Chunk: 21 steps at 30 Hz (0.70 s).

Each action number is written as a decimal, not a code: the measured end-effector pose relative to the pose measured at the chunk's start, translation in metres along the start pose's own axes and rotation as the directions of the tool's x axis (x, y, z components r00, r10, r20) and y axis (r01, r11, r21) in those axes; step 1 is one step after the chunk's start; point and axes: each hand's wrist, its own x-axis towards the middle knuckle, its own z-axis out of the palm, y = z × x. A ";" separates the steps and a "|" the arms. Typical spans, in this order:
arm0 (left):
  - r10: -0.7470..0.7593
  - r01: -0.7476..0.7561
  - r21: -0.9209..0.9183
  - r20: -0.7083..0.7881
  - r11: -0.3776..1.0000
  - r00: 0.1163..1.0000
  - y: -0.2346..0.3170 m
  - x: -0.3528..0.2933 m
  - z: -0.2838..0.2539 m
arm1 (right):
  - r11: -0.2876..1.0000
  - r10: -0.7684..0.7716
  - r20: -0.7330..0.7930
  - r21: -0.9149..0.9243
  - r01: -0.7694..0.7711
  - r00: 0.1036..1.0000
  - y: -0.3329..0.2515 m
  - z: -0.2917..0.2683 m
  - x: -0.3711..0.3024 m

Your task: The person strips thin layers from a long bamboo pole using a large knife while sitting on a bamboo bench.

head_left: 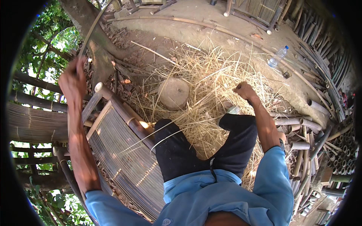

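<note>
Left hand (73, 80): raised to the person's left, fingers curled tight around a thin bamboo strip (89, 34) that arcs upward past the tree trunk (98, 45) toward the top of the view. The grip is closed; individual fingertips cannot be made out.

Right hand (245, 90): held lower, out over the straw, fingers bent into a fist. It appears to grip something small and dark at its underside, but what that is cannot be told.

Around the hands: a heap of pale bamboo shavings (211, 83) covers the ground between the knees and beyond. A round wooden block (173, 93) sits in the shavings, just ahead of the left knee. A woven bamboo panel (124, 158) in a pole frame leans beside the left leg, below the left forearm. Cut bamboo tubes (305, 147) lie stacked to the right. A clear plastic bottle (278, 57) lies on the bare ground, well apart from the right hand.
</note>
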 end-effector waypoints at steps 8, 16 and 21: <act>0.323 -0.240 0.538 -0.064 0.808 0.944 0.040 0.064 -0.087 | 0.553 0.225 0.131 0.799 -0.237 0.965 -0.035 0.031 -0.029; 0.406 -0.463 0.088 0.359 0.882 0.841 0.071 -0.085 -0.134 | -0.347 -0.022 0.099 0.933 -0.101 0.995 -0.131 0.046 -0.035; 0.342 -0.398 0.043 0.435 0.916 0.833 0.056 -0.099 -0.143 | -0.456 0.028 0.107 0.886 -0.083 0.994 -0.137 0.087 -0.042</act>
